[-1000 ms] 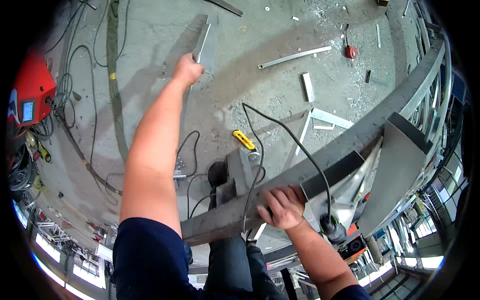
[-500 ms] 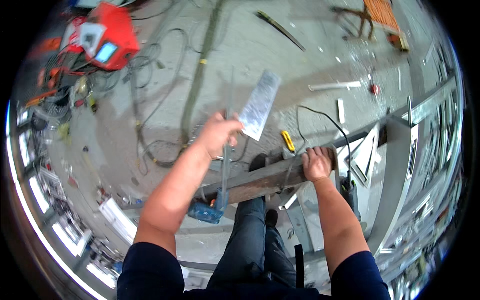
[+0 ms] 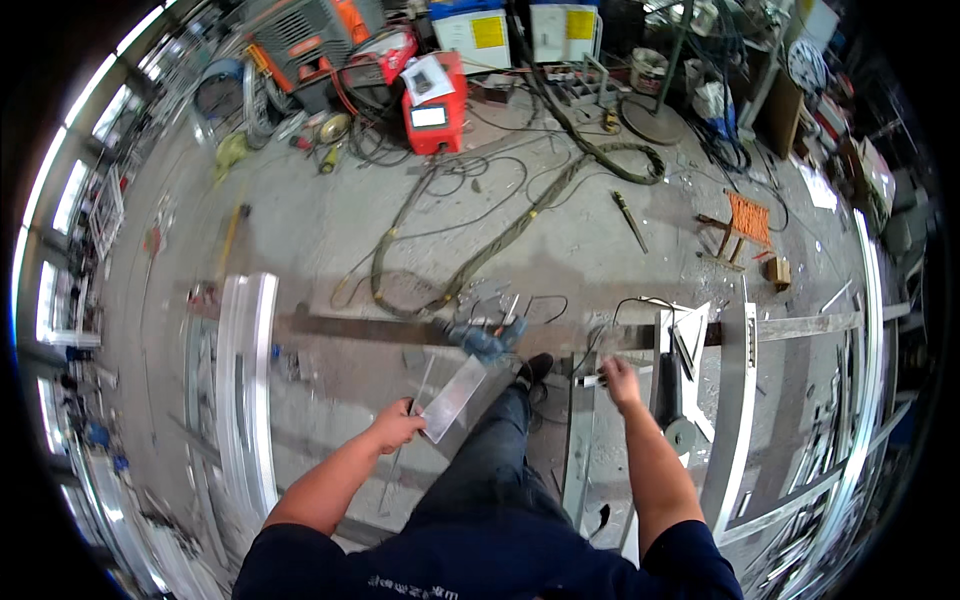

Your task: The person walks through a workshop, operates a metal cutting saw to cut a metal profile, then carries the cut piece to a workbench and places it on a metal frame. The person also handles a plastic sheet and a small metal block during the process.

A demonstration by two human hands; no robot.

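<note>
The long grey steel beam [image 3: 360, 327] runs across the floor ahead of you, out at nine to three o'clock. Your left hand [image 3: 398, 427] is clamped tight on one end of the flat metal strip [image 3: 455, 398], low at your eleven o'clock. It looks stiff, light, slick and sharp-edged, so grip nearer its middle. Your right hand [image 3: 620, 381], at one o'clock, rests on the upright steel post [image 3: 580, 440]; fingers look curled, though the grasp is unclear. Far at twelve, two white boxes carry yellow square labels [image 3: 488, 31].
</note>
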